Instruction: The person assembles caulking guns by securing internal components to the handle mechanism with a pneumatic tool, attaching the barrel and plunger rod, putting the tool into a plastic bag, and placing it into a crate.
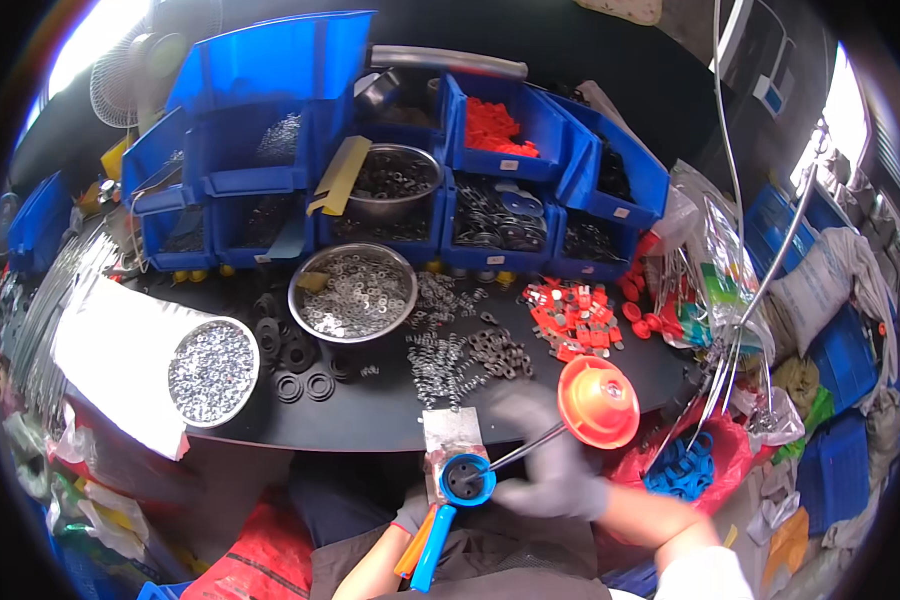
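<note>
At the near table edge, a blue round cup-shaped part with a long handle (433, 548) rests against a metal fixture (451, 430). An orange handle (417, 542) lies alongside the blue one. My gloved left hand (413, 510) is beside these handles; its fingers are hidden behind them. A thin metal rod (526, 448) slants from the blue cup up to an orange-red domed disc (598, 402). My gloved right hand (552, 470) is by the rod, just below the disc, with fingers smeared by motion. Whether it grips the rod does not show.
Metal springs (435, 370), dark nuts (500, 352) and red clips (575, 318) lie beyond my hands. Left stand a steel bowl of washers (353, 292) and a white tub of small metal parts (213, 372). Blue bins (498, 222) line the back; a red bag (635, 468) holds blue rings.
</note>
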Available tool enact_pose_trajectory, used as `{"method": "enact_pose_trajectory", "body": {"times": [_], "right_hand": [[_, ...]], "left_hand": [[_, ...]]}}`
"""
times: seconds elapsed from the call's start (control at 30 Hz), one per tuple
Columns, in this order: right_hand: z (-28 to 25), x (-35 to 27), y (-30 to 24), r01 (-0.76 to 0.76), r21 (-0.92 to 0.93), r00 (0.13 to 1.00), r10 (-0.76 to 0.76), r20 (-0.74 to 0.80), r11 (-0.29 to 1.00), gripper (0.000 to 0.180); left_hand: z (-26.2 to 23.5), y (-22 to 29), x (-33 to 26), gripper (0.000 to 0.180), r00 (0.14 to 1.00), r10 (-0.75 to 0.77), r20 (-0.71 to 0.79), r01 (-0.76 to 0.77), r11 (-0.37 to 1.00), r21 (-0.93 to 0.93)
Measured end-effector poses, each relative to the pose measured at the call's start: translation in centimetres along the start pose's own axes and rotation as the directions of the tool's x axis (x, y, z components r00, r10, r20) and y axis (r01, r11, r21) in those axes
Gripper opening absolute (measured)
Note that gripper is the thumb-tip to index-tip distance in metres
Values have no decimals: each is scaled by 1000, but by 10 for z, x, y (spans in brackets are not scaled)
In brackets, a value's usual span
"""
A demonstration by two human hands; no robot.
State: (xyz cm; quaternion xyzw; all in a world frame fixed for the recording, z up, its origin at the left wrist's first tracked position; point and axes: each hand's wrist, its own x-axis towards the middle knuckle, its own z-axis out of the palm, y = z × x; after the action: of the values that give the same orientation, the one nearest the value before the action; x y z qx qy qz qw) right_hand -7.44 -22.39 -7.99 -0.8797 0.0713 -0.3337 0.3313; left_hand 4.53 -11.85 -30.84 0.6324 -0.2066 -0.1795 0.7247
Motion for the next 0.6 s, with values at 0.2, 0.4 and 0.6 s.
{"method": "enact_pose_trajectory", "body": {"times": [0.2,0.4,0.6], "right_hand": [[-166,51,-49,669,-348,743,-588,319,657,33],[-88,153,-99,879,-399,473,-379,795,261,11],[-95,132,-117,-32,-513,779,343,524,858,46]], "left_hand": [[22,33,25,33,999,9,36,-14,988,156],[15,40,12,33,997,-3,78,-24,940,340],[23,39,-24,33,953,73,294,-196,889,414]]}}
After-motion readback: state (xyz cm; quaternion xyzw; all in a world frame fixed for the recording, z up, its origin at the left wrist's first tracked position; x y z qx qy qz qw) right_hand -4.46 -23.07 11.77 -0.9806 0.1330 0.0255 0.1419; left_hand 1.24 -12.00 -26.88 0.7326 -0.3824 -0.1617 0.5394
